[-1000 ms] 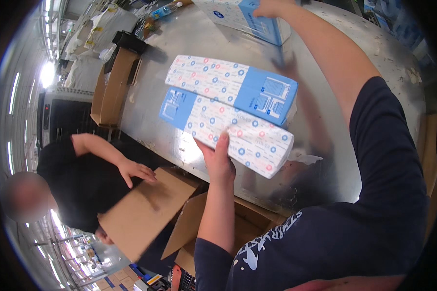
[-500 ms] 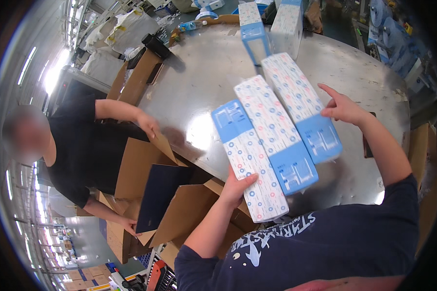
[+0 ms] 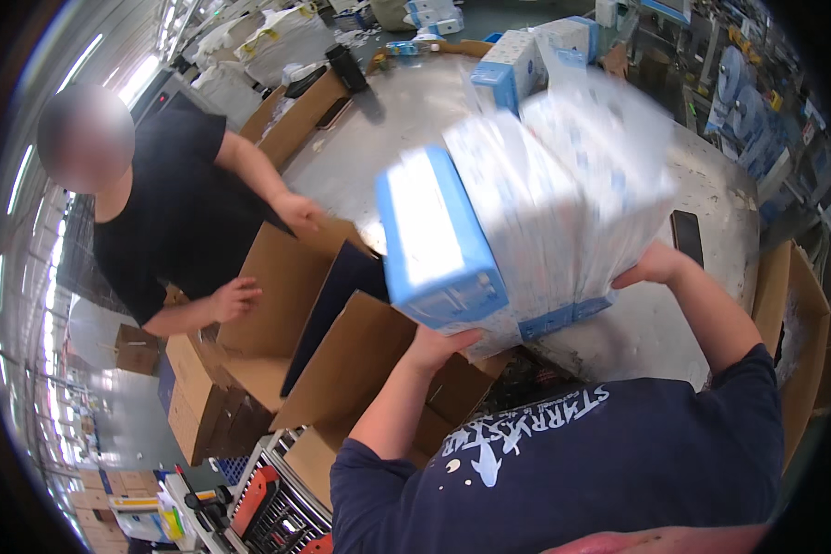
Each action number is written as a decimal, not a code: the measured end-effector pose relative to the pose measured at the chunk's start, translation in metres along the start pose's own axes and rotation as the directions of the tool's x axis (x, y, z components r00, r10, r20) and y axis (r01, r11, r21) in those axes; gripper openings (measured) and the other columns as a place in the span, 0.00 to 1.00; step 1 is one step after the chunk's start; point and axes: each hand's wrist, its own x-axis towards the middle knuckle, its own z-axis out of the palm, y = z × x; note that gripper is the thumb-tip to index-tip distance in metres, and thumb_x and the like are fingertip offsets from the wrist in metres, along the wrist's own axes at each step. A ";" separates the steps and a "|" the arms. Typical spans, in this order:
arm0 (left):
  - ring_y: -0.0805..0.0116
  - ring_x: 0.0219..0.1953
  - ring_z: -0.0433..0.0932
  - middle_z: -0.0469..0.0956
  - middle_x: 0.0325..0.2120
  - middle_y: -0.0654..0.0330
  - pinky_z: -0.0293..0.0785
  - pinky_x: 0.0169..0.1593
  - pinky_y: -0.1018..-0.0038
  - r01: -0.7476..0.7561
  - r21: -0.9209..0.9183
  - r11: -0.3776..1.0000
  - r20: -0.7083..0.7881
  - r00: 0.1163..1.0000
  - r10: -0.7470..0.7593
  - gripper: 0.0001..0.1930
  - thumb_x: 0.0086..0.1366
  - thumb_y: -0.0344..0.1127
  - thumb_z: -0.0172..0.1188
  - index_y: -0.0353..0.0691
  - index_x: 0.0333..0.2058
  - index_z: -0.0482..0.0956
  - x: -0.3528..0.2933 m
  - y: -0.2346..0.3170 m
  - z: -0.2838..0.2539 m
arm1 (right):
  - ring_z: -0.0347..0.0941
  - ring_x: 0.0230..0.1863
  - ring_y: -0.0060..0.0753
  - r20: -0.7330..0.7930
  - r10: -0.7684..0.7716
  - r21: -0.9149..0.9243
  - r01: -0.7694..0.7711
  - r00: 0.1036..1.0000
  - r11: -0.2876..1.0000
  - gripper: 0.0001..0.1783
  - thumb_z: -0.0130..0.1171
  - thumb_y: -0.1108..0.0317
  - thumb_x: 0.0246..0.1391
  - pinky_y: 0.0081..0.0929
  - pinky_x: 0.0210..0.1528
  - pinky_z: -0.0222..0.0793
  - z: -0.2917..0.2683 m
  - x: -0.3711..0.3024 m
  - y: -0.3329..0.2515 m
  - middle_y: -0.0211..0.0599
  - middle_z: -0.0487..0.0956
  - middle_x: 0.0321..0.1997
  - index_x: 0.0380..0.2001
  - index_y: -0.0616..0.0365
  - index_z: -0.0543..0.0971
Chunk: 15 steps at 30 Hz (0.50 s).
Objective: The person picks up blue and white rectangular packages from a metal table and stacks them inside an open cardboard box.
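Observation:
Three plastic-wrapped blue-and-white packs stand side by side, tilted and partly blurred, between my two hands: a left pack (image 3: 439, 226) with a blue edge, a middle pack (image 3: 517, 185) and a right pack (image 3: 609, 162). My left hand (image 3: 441, 347) grips the row from below at its near left end, thumb against the packs. On the other side, my right hand (image 3: 654, 265) presses on the near right end; its fingertips are partly hidden. Just left of my left forearm, an open cardboard box (image 3: 346, 369) has its flaps raised, one of them dark blue.
A co-worker in black stands at the left, one hand (image 3: 300, 212) by the box's far flap, the other (image 3: 235, 300) beside it. More packs (image 3: 512, 69) stand at the far side of the metal table (image 3: 402, 111). A phone (image 3: 686, 235) lies right; a black bottle (image 3: 346, 67) stands far left.
The three packs have been lifted and tipped upright, blurring as they move. My right hand has gone from pointing at the right pack to gripping the row. The co-worker's hands have come off the box flaps.

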 end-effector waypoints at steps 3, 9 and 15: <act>0.67 0.47 0.73 0.76 0.44 0.62 0.69 0.52 0.69 -0.078 0.244 0.967 -0.111 0.988 0.107 0.27 0.50 0.29 0.71 0.39 0.50 0.72 -0.026 -0.009 0.012 | 0.66 0.59 0.40 -0.117 0.014 -0.201 -0.037 0.993 0.979 0.43 0.71 0.77 0.29 0.37 0.62 0.59 0.032 -0.009 -0.006 0.39 0.73 0.56 0.57 0.57 0.70; 0.65 0.41 0.75 0.77 0.40 0.59 0.73 0.44 0.69 0.024 0.821 0.571 -0.144 0.976 0.166 0.20 0.52 0.31 0.66 0.37 0.45 0.75 -0.101 0.167 -0.027 | 0.74 0.48 0.35 0.073 -0.128 -0.078 0.133 0.989 0.988 0.21 0.67 0.72 0.44 0.32 0.50 0.70 0.070 0.009 -0.081 0.40 0.78 0.48 0.45 0.60 0.78; 0.65 0.47 0.73 0.76 0.44 0.58 0.69 0.51 0.70 0.512 0.765 0.390 -0.454 0.859 -0.238 0.31 0.44 0.30 0.67 0.35 0.51 0.72 -0.209 0.306 -0.040 | 0.74 0.43 0.37 0.859 -0.079 -0.144 0.387 0.506 0.911 0.21 0.63 0.62 0.53 0.29 0.47 0.69 0.167 -0.001 -0.096 0.40 0.79 0.44 0.49 0.58 0.76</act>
